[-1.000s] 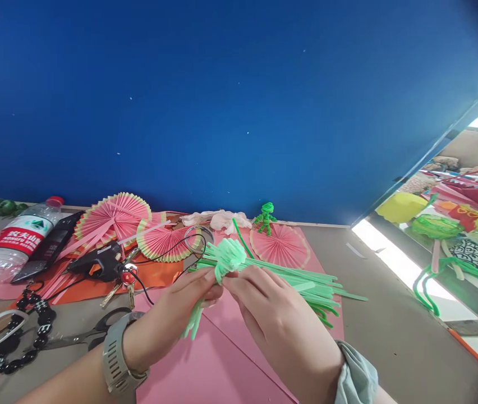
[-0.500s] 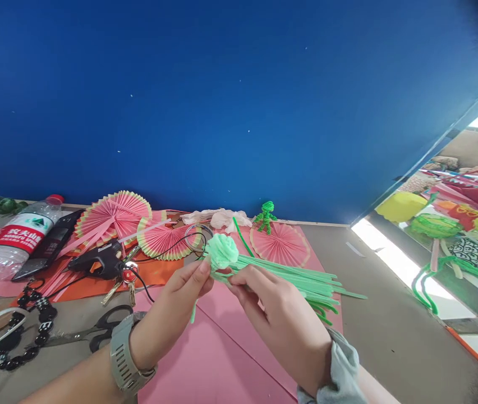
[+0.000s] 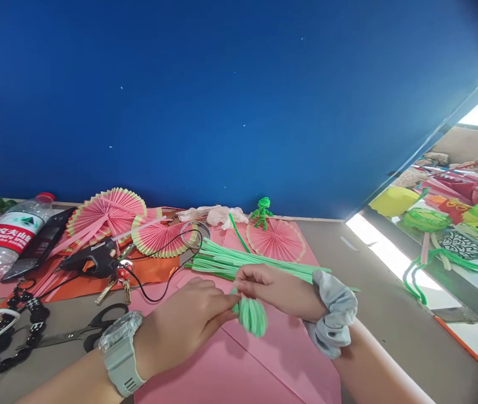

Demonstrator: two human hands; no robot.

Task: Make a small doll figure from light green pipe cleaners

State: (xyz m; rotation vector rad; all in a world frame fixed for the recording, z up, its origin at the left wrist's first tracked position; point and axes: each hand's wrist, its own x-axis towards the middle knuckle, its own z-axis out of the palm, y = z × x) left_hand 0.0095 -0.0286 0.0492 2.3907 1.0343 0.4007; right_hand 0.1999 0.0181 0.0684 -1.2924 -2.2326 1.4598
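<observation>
A looped bunch of pale green pipe cleaners [image 3: 253, 318] is held between the left hand [image 3: 199, 308] and the right hand [image 3: 272, 286], above pink paper [image 3: 222, 365], with a loose pile of pipe cleaners [image 3: 260, 261] laid just behind. A small green figure [image 3: 263, 214] is set near the blue wall [image 3: 222, 101], beside a pink fan [image 3: 279, 241]. To the left, scissors [image 3: 70, 335], keys [image 3: 127, 292], a glue gun [image 3: 102, 257] and a bottle [image 3: 7, 235] are spread about.

Keys [image 3: 127, 292] lie beside a black glue gun [image 3: 96, 259].
</observation>
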